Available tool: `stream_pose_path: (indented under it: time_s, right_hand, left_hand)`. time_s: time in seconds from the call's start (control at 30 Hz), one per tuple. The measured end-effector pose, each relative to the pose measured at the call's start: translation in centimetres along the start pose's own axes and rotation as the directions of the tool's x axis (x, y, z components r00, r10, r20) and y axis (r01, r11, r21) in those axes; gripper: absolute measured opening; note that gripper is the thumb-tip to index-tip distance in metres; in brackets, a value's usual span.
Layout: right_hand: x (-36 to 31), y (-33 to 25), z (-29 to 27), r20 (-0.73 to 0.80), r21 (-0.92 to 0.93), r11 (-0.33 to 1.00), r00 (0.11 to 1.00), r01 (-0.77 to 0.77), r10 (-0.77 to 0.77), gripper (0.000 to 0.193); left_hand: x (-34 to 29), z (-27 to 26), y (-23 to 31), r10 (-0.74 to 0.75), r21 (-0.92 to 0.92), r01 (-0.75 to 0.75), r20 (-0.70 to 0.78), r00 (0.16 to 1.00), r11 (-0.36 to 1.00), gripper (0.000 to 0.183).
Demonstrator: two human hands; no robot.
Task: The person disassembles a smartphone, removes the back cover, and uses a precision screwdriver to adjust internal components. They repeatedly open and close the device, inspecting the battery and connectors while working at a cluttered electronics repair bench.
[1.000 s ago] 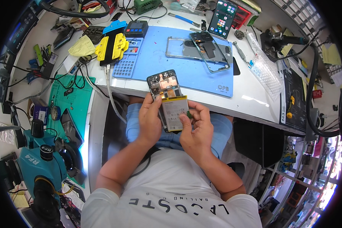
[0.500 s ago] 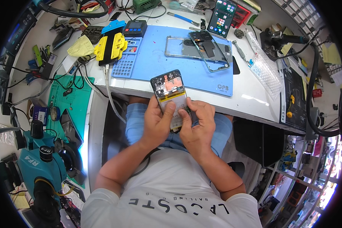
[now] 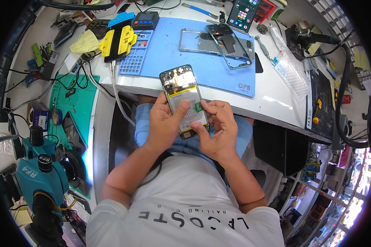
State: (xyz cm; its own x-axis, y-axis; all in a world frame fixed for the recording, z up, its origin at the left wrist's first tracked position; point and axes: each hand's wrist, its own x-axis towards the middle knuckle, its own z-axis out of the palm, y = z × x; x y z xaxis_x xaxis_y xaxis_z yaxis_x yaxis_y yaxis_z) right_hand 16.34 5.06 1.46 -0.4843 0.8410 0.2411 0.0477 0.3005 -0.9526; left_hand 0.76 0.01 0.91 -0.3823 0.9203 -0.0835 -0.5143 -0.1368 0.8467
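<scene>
Between both hands, above my lap, is an opened smartphone (image 3: 179, 79) with its back off. Copper-coloured shielding shows at its top, and a silver battery (image 3: 185, 108) with a yellow strip fills its middle. My left hand (image 3: 163, 123) is wrapped round the left edge, thumb lying on the battery. At the right edge, my right hand (image 3: 219, 131) grips it with thumb and forefinger, next to a small green label (image 3: 198, 107) on the battery. The fingers beneath the phone are hidden.
Ahead on the white bench lies a blue work mat (image 3: 165, 49) bearing a clear phone case (image 3: 189, 41) and a detached phone frame (image 3: 231, 45). A yellow clamp (image 3: 130, 41) stands left, a lit phone (image 3: 242, 16) leans at the back, and a teal microscope (image 3: 43, 168) stands at my left.
The phone has risen slightly in my hands and tilted, so more of the battery and the lower end shows. My right fingers have shifted along its edge, and the green label is now visible.
</scene>
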Motion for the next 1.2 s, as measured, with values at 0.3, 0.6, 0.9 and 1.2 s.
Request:
stream_pose_path:
  time_s: [0.3,0.6,0.9,1.2]
  right_hand:
    - [1.3,0.6,-0.3,-0.009,0.385,0.894,0.967,-0.230,0.253,0.044]
    - [1.2,0.2,-0.4,-0.005,0.163,0.975,0.988,-0.153,0.156,0.029]
    - [1.7,-0.2,1.1,-0.088,0.170,0.978,0.987,-0.120,0.136,0.017]
    - [1.4,0.4,1.6,-0.178,0.156,0.979,0.971,-0.129,0.157,0.014]
  left_hand:
    - [-0.5,-0.1,0.3,0.016,0.065,-0.021,0.076,0.997,0.998,0.046]
    - [-0.6,-0.2,0.6,-0.032,-0.065,0.036,0.076,0.997,0.997,0.034]
    - [-1.0,0.0,1.0,0.042,0.165,-0.040,-0.008,0.999,0.985,0.025]
    - [-2.0,1.0,0.8,0.129,0.322,-0.124,0.006,0.992,0.939,0.024]
